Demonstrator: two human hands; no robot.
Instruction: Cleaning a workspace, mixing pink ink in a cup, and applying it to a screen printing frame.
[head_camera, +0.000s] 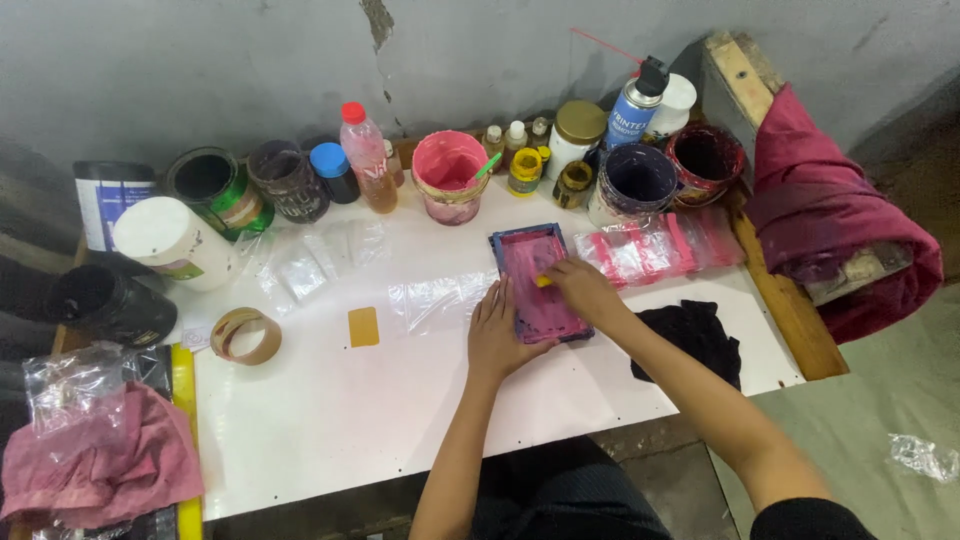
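Screen frame (541, 286): a small blue-edged printing frame, its mesh smeared pink, lying flat on the white table (330, 420), just in front of the row of pots.
Long axis: it runs away from you toward the wall, tilted a little so the far end leans to your left; the near end sits between your hands.
Left hand (500, 340): fingers spread flat, pressed on the frame's left edge and the table beside it, pinning it rather than gripping.
Right hand (583, 287): fingers curled closed around a small yellow squeegee (543, 281) on the mesh.
Risk, frame slip: your pin is on one side only, so a hard stroke could likely swing the frame and blur the print.
Risk, ink: the pink on the mesh may reach your flat fingers and the clear plastic bag (432, 300) touching the frame's left side.
Risk, elbow: the black cloth (695, 338) lies just under your right forearm and could drag.
Behind: pink paint pot (449, 176), close enough to the far end to be nudged.
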